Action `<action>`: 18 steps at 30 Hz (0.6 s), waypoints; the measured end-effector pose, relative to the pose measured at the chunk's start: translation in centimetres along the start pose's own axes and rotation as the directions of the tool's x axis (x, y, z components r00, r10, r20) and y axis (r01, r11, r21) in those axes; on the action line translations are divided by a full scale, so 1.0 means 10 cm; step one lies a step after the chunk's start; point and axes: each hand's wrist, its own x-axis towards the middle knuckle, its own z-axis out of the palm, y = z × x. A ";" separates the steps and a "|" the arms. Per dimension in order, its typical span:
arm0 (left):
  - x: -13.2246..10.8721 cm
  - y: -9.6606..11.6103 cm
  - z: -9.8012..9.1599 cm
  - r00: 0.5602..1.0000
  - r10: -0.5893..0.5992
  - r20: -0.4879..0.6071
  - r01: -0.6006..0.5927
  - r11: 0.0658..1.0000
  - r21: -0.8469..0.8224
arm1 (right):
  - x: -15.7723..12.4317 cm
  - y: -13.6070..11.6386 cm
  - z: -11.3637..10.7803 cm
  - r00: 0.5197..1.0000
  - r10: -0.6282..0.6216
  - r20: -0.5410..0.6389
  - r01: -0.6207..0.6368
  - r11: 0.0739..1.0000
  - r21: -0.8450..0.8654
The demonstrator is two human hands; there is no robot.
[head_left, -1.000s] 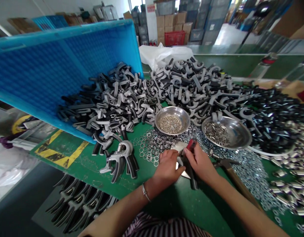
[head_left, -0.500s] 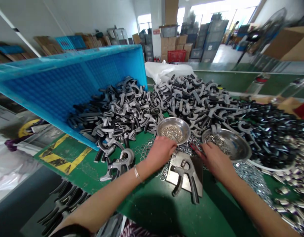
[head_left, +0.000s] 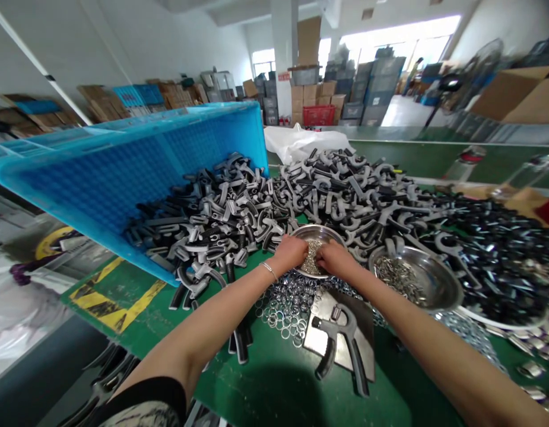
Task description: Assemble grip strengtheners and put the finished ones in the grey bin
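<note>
Both my hands reach into a small steel bowl (head_left: 324, 232) of tiny metal nuts. My left hand (head_left: 291, 251) rests on the bowl's left side with its fingers curled into the nuts. My right hand (head_left: 334, 258) lies on the right side, fingers bent down among them. What either hand grips is hidden. In front of the bowl a black and grey hand gripper (head_left: 342, 337) lies on a flat metal plate (head_left: 316, 341), apart from both hands. Loose metal rings (head_left: 283, 308) are scattered beside the plate.
A tipped blue crate (head_left: 123, 172) spills grey and black handles (head_left: 221, 207) at left. More handles (head_left: 345, 178) are heaped behind. A second steel bowl (head_left: 434, 279) of springs stands at right, beside a pile of shiny parts (head_left: 492, 255). The table is green (head_left: 274, 385).
Both hands left the hand gripper on the plate and moved forward into the bowl of nuts. The view tilted upward.
</note>
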 end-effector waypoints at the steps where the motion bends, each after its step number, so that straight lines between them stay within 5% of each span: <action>1: -0.01 0.00 -0.01 1.000 -0.017 -0.015 0.016 0.999 -0.037 | -0.02 0.00 0.01 1.000 0.015 0.001 -0.015 1.000 0.004; 5: -0.24 0.16 -0.10 0.996 -0.044 -0.072 0.029 0.980 -0.198 | -0.08 -0.01 0.00 0.997 0.065 -0.029 -0.064 0.997 0.053; 9: -0.84 0.55 -0.10 0.991 0.091 -0.095 -0.126 0.864 -0.487 | -0.10 -0.02 0.01 0.999 0.047 -0.013 -0.044 0.987 0.154; 13: -1.29 0.91 0.16 0.986 0.149 -0.079 -0.169 0.864 -0.474 | -0.11 -0.05 0.02 0.995 0.090 -0.039 -0.076 0.959 0.273; 18: -1.34 1.09 0.51 0.985 0.078 -0.151 -0.132 0.909 -0.395 | -0.14 -0.06 -0.01 0.976 0.185 -0.119 -0.104 0.864 0.492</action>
